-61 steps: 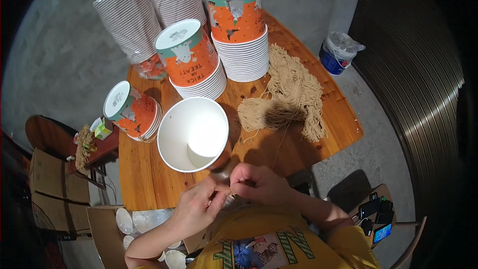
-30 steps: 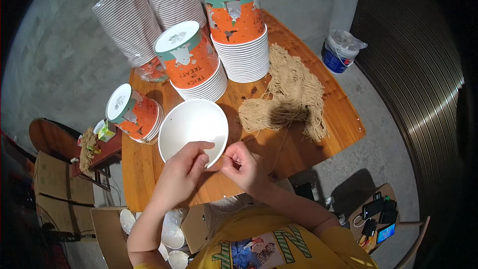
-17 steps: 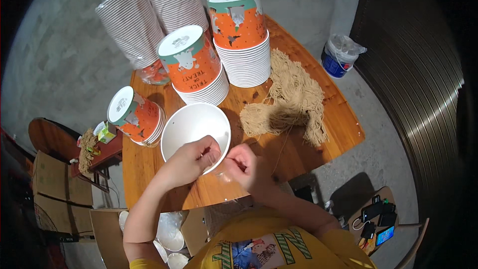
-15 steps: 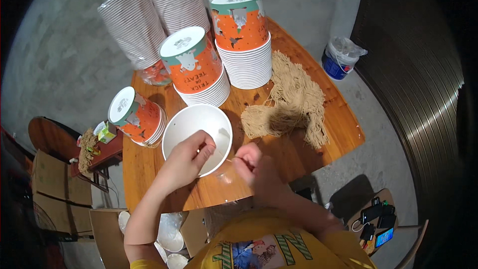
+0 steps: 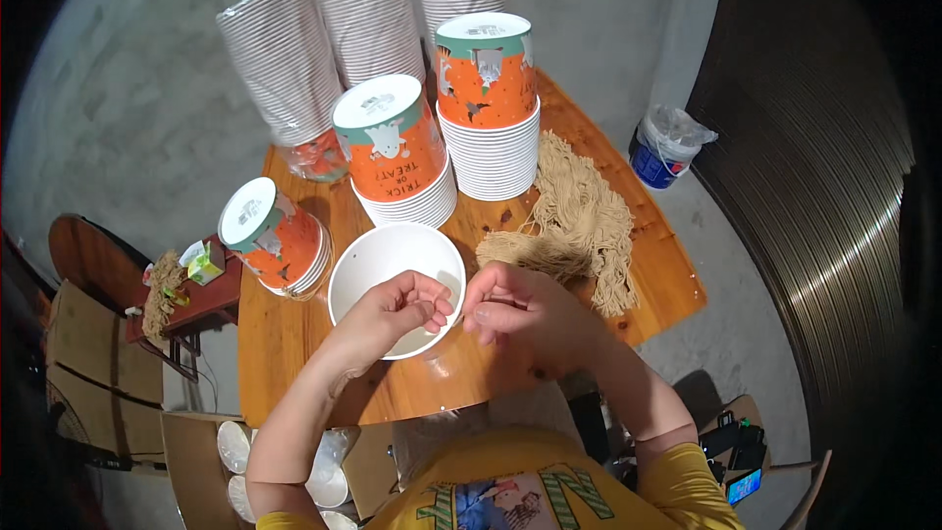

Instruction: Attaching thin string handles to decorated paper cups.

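Observation:
A white paper bucket (image 5: pixel 378 260) stands with its mouth toward me near the front of the wooden table. My left hand (image 5: pixel 392 319) is over its near right rim, thumb and fingers pinched together. Just right of the rim, my right hand (image 5: pixel 520 309) is also closed in a pinch, its fingertips close to the left's. Whatever lies between the fingertips is too fine to make out. A loose bundle of tan cord (image 5: pixel 589 226) lies beyond my right hand, partly hidden by it.
Upside-down stacks of orange buckets, one short (image 5: pixel 275 236), one taller (image 5: pixel 392 152) and one tallest (image 5: pixel 486 79), stand on the table (image 5: pixel 285 373). Plastic-wrapped bucket stacks (image 5: pixel 280 59) rise behind. A blue-and-white pail (image 5: pixel 662 152) is on the floor at right. An open carton (image 5: pixel 191 442) sits below left.
The right hand has moved up and closer to the left, and the left has shifted slightly right. The thin strand seen between them earlier is no longer distinct. The view has shifted slightly.

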Tool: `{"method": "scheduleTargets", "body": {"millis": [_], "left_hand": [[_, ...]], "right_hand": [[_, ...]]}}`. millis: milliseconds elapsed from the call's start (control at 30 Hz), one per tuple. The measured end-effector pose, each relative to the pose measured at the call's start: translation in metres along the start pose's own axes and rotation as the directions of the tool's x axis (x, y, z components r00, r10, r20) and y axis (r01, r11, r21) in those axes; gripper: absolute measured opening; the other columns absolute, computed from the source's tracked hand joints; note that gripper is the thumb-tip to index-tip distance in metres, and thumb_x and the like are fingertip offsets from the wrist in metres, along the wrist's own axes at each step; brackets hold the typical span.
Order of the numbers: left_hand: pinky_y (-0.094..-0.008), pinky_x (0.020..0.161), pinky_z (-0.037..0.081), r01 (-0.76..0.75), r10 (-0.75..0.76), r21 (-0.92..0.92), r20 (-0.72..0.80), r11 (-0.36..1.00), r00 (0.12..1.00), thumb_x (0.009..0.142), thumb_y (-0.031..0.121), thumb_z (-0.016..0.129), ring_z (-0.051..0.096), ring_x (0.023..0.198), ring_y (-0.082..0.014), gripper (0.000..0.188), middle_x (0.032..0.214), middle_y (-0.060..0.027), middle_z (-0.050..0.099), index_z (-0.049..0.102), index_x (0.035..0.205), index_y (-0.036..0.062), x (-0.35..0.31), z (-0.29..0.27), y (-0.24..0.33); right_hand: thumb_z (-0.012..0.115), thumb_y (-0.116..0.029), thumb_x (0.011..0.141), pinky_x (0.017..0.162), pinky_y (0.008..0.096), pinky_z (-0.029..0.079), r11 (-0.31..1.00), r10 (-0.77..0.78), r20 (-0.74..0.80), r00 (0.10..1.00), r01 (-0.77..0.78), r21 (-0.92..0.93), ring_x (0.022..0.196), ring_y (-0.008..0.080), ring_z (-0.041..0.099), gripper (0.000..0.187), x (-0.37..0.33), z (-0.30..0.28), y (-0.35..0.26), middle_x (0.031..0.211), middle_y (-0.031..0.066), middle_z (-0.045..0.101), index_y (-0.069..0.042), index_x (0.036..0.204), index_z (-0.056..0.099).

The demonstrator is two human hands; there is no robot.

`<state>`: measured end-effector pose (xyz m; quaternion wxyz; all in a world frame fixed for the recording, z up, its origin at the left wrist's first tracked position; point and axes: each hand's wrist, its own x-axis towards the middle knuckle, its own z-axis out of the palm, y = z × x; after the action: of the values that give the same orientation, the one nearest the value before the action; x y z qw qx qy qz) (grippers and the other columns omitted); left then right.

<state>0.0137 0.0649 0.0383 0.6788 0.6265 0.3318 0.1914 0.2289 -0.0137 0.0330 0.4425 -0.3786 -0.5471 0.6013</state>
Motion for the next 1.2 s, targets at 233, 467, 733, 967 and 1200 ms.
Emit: {"method": "scheduleTargets", "body": {"millis": [233,467,733,967,1200], "left_hand": [[-0.0244,0.081,0.046,0.034,-0.027,0.154,-0.047,0.988,0.999,0.095,0.012,0.056,0.055,0.085,-0.0088,0.015,0.091,-0.0013,0.062,0.061,0.103,0.0013,-0.001,0.006,0.005],[-0.0231,0.078,0.043,0.039,-0.045,0.208,0.023,0.977,0.999,0.095,0.022,0.059,0.052,0.087,-0.0051,0.02,0.091,0.0022,0.062,0.067,0.105,0.0067,0.003,0.006,-0.002],[-0.0216,0.073,0.042,0.069,-0.069,0.172,-0.009,0.983,0.998,0.095,0.024,0.059,0.05,0.081,-0.0035,0.023,0.086,0.0041,0.061,0.066,0.102,0.0031,0.006,0.006,-0.001],[-0.0196,0.061,0.042,0.099,-0.101,0.084,0.014,0.992,0.995,0.093,0.018,0.062,0.05,0.068,-0.0041,0.017,0.085,0.0026,0.061,0.065,0.1,0.0031,0.011,0.004,0.001],[-0.0162,0.062,0.048,0.297,-0.256,-0.288,0.173,0.91,0.951,0.093,0.009,0.06,0.058,0.073,-0.0049,0.016,0.089,-0.0011,0.063,0.06,0.106,0.0016,0.014,-0.004,0.003]], "right_hand": [[0.052,-0.019,0.096,0.054,0.0213,0.047,0.99,0.039,0.199,0.979,-0.011,-0.138,0.073,0.009,0.062,0.018,0.018,0.004,-0.029,0.1,0.0046,0.065,-0.006,0.107,0.056],[0.048,-0.014,0.095,0.04,0.0192,0.036,0.997,0.058,0.053,0.997,-0.061,0.057,0.063,0.0066,0.061,0.029,0.051,-0.014,-0.014,0.092,0.0031,0.066,-0.003,0.119,0.059],[0.062,-0.016,0.09,0.053,0.0209,0.044,0.965,-0.234,-0.255,0.938,0.194,-0.174,0.062,0.0052,0.054,0.017,0.024,-0.002,0.046,0.084,0.0003,0.063,-0.004,0.101,0.059],[0.069,-0.006,0.083,0.054,0.0249,0.042,0.58,-0.666,-0.186,0.723,0.344,-0.739,0.059,0.0089,0.051,0.013,0.013,0.015,0.04,0.073,0.0014,0.057,-0.005,0.086,0.057],[0.072,-0.01,0.081,0.052,0.0293,0.048,0.611,-0.623,-0.226,0.749,0.285,-0.739,0.06,0.0174,0.06,0.015,0.009,0.046,0.047,0.076,0.0055,0.06,-0.006,0.085,0.058]]}}
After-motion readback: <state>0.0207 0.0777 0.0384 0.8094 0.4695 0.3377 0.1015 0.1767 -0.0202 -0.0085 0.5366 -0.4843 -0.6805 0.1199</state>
